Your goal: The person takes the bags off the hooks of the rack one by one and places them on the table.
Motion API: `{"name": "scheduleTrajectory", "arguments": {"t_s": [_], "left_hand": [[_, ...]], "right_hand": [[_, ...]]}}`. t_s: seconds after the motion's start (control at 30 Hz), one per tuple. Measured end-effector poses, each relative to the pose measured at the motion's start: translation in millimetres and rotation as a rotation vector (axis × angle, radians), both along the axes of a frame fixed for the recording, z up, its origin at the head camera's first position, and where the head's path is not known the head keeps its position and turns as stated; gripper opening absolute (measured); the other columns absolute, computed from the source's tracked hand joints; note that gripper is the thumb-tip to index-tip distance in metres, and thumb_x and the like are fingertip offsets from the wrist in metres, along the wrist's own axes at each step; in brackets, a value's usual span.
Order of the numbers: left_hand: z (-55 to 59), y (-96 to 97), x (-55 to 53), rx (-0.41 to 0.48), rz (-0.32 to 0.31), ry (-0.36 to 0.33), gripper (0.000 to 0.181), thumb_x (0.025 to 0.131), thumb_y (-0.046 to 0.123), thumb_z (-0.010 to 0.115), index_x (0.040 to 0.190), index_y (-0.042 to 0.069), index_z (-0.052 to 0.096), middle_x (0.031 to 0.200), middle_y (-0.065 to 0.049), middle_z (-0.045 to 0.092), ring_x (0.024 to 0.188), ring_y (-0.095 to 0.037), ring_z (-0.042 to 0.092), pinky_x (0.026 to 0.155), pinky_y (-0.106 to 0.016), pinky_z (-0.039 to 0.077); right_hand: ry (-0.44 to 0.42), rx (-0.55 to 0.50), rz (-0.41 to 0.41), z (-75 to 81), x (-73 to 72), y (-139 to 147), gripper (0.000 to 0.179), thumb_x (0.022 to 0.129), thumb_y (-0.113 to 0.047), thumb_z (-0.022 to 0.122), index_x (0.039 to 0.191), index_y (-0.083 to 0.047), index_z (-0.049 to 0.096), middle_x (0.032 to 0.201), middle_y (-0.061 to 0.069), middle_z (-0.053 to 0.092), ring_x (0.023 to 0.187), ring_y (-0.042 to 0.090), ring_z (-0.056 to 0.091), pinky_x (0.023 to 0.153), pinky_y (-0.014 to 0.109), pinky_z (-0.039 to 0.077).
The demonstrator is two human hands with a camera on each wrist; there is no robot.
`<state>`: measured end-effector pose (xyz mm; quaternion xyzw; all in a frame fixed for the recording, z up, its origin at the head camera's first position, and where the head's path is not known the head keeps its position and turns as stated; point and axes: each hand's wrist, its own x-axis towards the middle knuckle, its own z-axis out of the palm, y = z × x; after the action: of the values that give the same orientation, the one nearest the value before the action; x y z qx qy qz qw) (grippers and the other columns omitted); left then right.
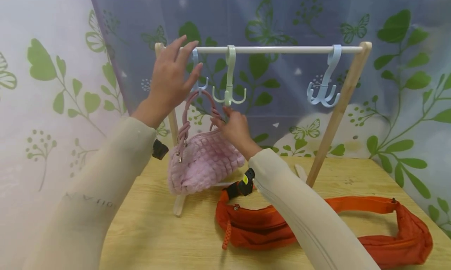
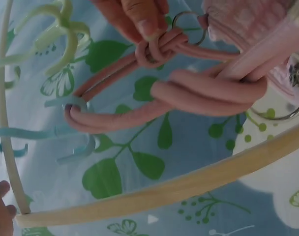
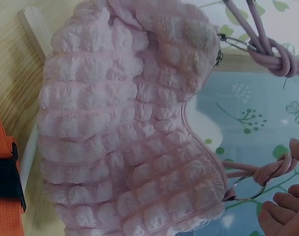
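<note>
A pink puffy handbag (image 1: 206,164) hangs by its rope handle (image 2: 110,118) from a light blue hook (image 2: 71,132) on the rack's white rod. With thumb and fingertips my right hand (image 1: 234,127) pinches the handle's far strand at its knot, as the left wrist view shows. My left hand (image 1: 170,76) is raised at the rod's left end, fingers stretched and spread, close to the blue hook and holding nothing. The pale green hook (image 1: 229,78) hangs just above my right hand. Silver rings (image 3: 245,189) join the handle to the bag.
Another light blue hook (image 1: 324,82) hangs at the rod's right, near a slanted wooden post (image 1: 338,117). An orange waist bag (image 1: 257,227) with a black buckle lies on the wooden table (image 1: 141,227), partly behind my right sleeve. Leaf-patterned cloth covers the back.
</note>
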<state>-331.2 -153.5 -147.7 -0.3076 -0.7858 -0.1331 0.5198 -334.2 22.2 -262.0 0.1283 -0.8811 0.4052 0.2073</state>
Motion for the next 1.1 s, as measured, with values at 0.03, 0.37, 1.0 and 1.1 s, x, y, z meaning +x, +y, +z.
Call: {"name": "scheduleTrajectory", "arguments": {"t_s": [0.03, 0.37, 1.0, 1.1], "left_hand": [[1.9, -0.4, -1.3, -0.006, 0.004, 0.0, 0.047, 0.1, 0.033, 0.052, 0.139, 0.007, 0.049, 0.142, -0.022, 0.046, 0.131, -0.039, 0.043, 0.115, -0.052, 0.023], [17.3, -11.0, -3.2, -0.092, 0.046, -0.087, 0.051, 0.1, 0.036, 0.052, 0.142, 0.008, 0.045, 0.147, -0.018, 0.042, 0.14, -0.031, 0.035, 0.118, -0.045, 0.013], [23.8, -11.7, 0.6, -0.148, 0.018, -0.147, 0.044, 0.102, 0.025, 0.053, 0.134, -0.005, 0.052, 0.134, -0.022, 0.055, 0.129, -0.035, 0.049, 0.116, -0.037, 0.026], [26.0, -12.0, 2.4, -0.168, 0.006, -0.172, 0.045, 0.101, 0.024, 0.054, 0.135, -0.006, 0.051, 0.134, -0.023, 0.055, 0.129, -0.036, 0.049, 0.116, -0.038, 0.026]], "right_hand": [[-0.003, 0.002, -0.003, 0.0, -1.6, 0, 0.061, 0.092, -0.038, 0.067, 0.141, -0.004, 0.051, 0.137, 0.012, 0.055, 0.128, 0.033, 0.049, 0.104, 0.041, 0.042], [-0.064, -0.083, 0.056, -5.6, -10.0, -4, 0.065, 0.091, -0.034, 0.07, 0.144, -0.004, 0.047, 0.139, 0.012, 0.054, 0.132, 0.03, 0.046, 0.108, 0.039, 0.038], [0.006, -0.092, 0.17, -8.5, -13.4, -14, 0.048, 0.095, -0.02, 0.064, 0.139, -0.003, 0.052, 0.135, 0.014, 0.058, 0.127, 0.025, 0.052, 0.104, 0.036, 0.042], [0.018, -0.069, 0.157, -8.7, -14.0, -14, 0.046, 0.096, -0.021, 0.064, 0.137, -0.002, 0.054, 0.131, 0.016, 0.06, 0.124, 0.026, 0.054, 0.104, 0.036, 0.042]]}}
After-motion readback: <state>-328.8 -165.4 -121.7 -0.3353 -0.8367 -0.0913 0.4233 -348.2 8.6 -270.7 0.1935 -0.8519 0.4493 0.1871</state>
